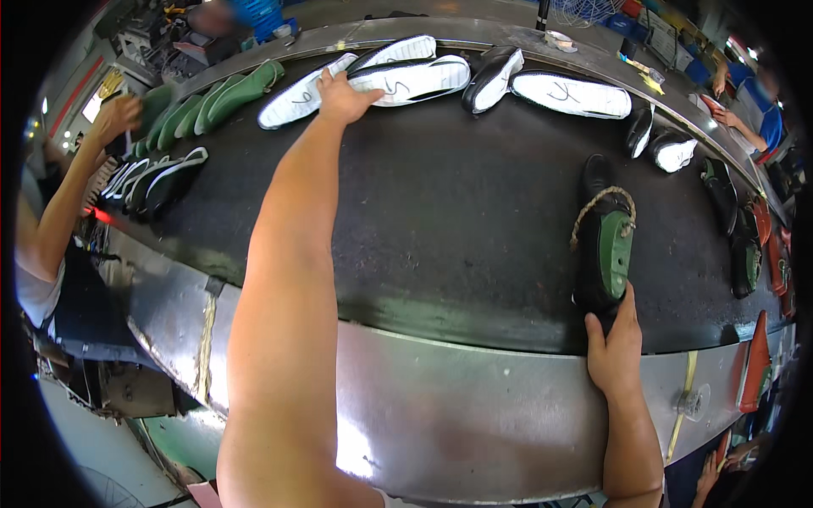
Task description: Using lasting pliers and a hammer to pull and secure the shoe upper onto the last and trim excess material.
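Observation:
My left hand point(345, 97) reaches to the far side of the dark belt, fingers and thumb spread. It touches a group of black-edged shoes lying with white undersides up, at the white-bottomed shoe point(411, 83) and the one to its left point(301, 97). Near the belt's front edge, my right hand point(616, 351) has thumb and fingers around the heel of a black shoe point(590, 254). That shoe stands upright, toe away from me, with a green shoe last point(616, 250) inside. A loop of cord point(622, 191) comes from the last.
More white-bottomed shoes point(572, 93) line the far edge. Several green lasts point(220, 102) and black shoes point(174, 182) lie at left, near a co-worker's arm point(72, 195). Black and red shoes point(745, 254) sit at right. A metal ledge point(457, 406) runs along the front.

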A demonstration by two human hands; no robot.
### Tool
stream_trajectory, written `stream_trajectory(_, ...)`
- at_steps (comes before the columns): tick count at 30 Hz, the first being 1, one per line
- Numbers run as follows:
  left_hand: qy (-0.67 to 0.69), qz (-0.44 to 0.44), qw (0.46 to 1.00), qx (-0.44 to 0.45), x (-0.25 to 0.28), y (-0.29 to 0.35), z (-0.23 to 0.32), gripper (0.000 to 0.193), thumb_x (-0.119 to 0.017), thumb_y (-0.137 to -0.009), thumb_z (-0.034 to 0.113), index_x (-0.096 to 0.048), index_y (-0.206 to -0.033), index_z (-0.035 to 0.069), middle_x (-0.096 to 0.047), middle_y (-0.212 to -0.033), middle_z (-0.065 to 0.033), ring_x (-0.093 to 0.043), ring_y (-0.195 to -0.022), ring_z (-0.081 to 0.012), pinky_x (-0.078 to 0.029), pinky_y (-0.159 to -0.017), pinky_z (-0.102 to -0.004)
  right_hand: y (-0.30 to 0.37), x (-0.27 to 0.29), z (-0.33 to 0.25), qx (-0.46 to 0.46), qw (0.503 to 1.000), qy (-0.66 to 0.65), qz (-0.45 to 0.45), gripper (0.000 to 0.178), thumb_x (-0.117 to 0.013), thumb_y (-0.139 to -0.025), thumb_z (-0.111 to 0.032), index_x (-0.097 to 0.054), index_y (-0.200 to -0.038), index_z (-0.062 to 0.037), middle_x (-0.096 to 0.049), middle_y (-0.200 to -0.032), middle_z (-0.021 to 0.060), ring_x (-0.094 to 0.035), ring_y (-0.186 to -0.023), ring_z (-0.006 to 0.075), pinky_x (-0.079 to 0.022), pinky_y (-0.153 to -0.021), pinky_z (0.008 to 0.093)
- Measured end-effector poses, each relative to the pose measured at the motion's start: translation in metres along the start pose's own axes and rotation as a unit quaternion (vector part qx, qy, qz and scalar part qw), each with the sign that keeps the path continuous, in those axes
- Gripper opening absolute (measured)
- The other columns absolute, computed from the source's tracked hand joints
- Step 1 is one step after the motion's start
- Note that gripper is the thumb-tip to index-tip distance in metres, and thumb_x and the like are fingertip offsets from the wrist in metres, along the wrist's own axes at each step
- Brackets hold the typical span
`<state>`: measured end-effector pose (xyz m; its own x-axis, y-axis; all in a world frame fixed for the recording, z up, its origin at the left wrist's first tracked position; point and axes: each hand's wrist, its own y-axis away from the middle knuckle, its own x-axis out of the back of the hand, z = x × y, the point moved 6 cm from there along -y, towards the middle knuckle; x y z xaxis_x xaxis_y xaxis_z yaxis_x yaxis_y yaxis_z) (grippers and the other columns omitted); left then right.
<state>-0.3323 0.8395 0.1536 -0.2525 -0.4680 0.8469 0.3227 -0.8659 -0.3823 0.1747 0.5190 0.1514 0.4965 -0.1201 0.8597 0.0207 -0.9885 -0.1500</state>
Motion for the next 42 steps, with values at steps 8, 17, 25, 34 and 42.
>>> stream_trajectory(8,0.111,-0.153,0.982,-0.017,-0.03,-0.032,-0.008,0.105,-0.08,-0.064,0.072,-0.058,-0.134,-0.004,-0.053,-0.14,-0.0279,-0.056,-0.126,-0.035,-0.045,-0.106,-0.0403,-0.006,0.001,-0.006,-0.006,1.0,0.014,0.004,0.08,-0.066,-0.086,-0.007,-0.019,-0.149,0.0087,-0.049,-0.132,0.0377,-0.053,-0.118,0.0535,-0.043,-0.102,0.05)
stream_trajectory(17,0.131,-0.212,0.965,-0.086,-0.039,-0.034,0.032,0.085,-0.065,-0.079,0.075,-0.073,-0.105,-0.005,-0.072,-0.093,-0.0158,-0.066,-0.092,-0.0215,-0.05,-0.084,-0.0386,-0.013,0.003,-0.009,-0.079,0.996,-0.038,-0.015,0.079,-0.069,-0.085,-0.009,-0.022,-0.145,0.0136,-0.042,-0.138,0.0371,-0.049,-0.124,0.0522,-0.042,-0.105,0.0489)
stream_trajectory(25,0.209,-0.233,0.95,0.006,-0.032,0.005,0.026,0.076,-0.068,-0.087,0.056,-0.061,-0.127,-0.009,-0.069,-0.116,-0.0177,-0.063,-0.108,-0.0256,-0.046,-0.095,-0.034,-0.01,-0.006,-0.007,-0.058,0.998,0.01,0.007,0.071,-0.06,-0.094,-0.019,-0.023,-0.142,0.017,-0.033,-0.146,0.0376,-0.044,-0.131,0.0502,-0.038,-0.11,0.0492)
stream_trajectory(34,0.138,-0.232,0.963,0.023,0.135,0.166,-0.023,0.079,-0.076,-0.085,0.048,-0.056,-0.125,-0.017,-0.067,-0.114,-0.0202,-0.065,-0.094,-0.0208,-0.052,-0.084,-0.0335,-0.002,-0.006,-0.021,-0.03,0.999,-0.01,0.033,0.071,-0.062,-0.093,-0.021,-0.026,-0.14,0.0172,-0.036,-0.144,0.0339,-0.045,-0.13,0.0458,-0.041,-0.107,0.0483)
stream_trajectory(42,0.305,-0.309,0.89,0.142,0.32,0.428,-0.023,0.043,-0.074,-0.089,0.026,-0.066,-0.114,-0.008,-0.064,-0.115,-0.0116,-0.059,-0.103,-0.0165,-0.046,-0.09,-0.031,0.009,-0.001,-0.022,-0.028,0.994,0.024,0.101,0.089,-0.065,-0.091,-0.027,-0.014,-0.149,0.0164,-0.017,-0.157,0.0344,-0.02,-0.147,0.046,-0.023,-0.118,0.0525)
